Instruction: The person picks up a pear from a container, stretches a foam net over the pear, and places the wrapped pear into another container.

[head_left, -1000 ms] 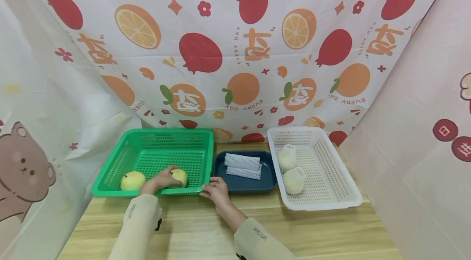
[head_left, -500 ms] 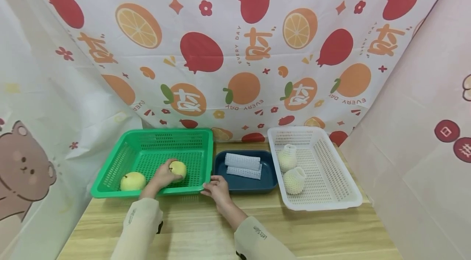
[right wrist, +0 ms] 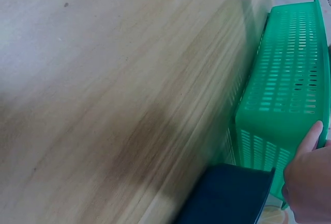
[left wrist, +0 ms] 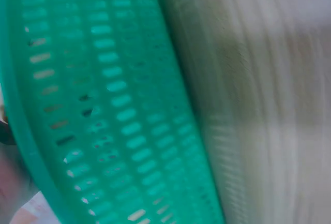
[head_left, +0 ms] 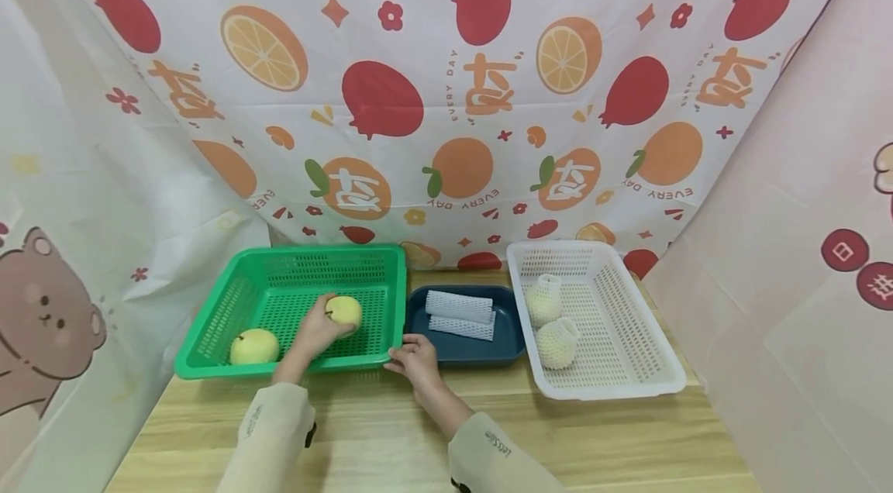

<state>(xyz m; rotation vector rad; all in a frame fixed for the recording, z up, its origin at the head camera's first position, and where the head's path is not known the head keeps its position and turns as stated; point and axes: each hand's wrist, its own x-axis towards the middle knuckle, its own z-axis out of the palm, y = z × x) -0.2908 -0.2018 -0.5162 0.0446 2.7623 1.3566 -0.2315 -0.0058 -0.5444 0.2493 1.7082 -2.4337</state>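
Note:
My left hand (head_left: pixel 317 335) reaches over the front rim of the green basket (head_left: pixel 289 366) and grips a round yellow pear (head_left: pixel 345 311), its dark stem toward the hand. A second pear (head_left: pixel 255 346) lies in the basket's front left corner. My right hand (head_left: pixel 417 361) holds the basket's front right corner by the rim, its fingers (right wrist: pixel 309 140) on the rim in the right wrist view. The left wrist view is blurred and shows mostly the basket's outer wall (left wrist: pixel 119 100), with the held pear out of sight.
Right of the basket, a dark blue tray (head_left: pixel 463 353) holds two white foam net sleeves (head_left: pixel 459 307). Farther right, a white basket (head_left: pixel 614 388) contains two net-wrapped fruits (head_left: pixel 558 343). A printed curtain (head_left: pixel 446 90) hangs close behind, above the wooden table (head_left: pixel 377 431).
My left hand has lifted the pear slightly up and away from the basket's front wall. The right hand stays on the basket's corner.

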